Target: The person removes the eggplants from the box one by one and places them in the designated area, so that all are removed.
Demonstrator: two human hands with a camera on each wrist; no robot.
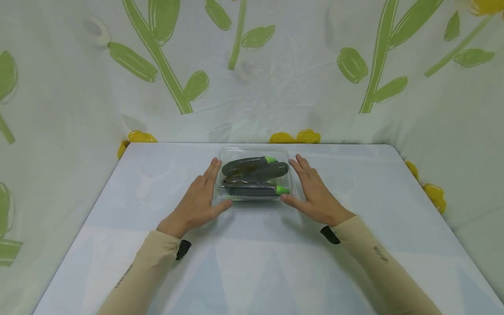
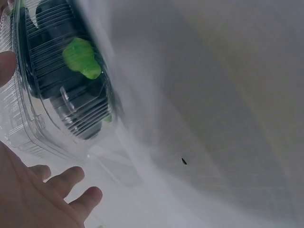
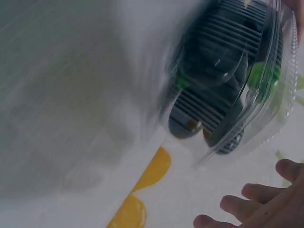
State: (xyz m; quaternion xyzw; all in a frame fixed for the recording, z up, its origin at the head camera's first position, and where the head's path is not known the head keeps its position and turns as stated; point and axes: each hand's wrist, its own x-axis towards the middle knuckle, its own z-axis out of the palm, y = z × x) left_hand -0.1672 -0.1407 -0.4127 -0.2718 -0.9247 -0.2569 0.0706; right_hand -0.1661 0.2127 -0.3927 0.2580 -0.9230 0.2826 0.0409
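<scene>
Flanks clear, ribbed plastic box (image 1: 253, 152) of glossy, elongated, green-tipped eggplants (image 1: 260, 173) with straight, unclenched fingers (image 1: 307, 172) of left hand (image 1: 198, 199) and right hand (image 1: 316, 197).

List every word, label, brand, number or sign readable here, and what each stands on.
"Lets", seemingly: right sleeve; its remaining letters are too blurred to read.
Left sleeve: dark print, too small to read.
Table: faint marks, possibly lettering, unreadable.
Plastic box: no readable text.
</scene>
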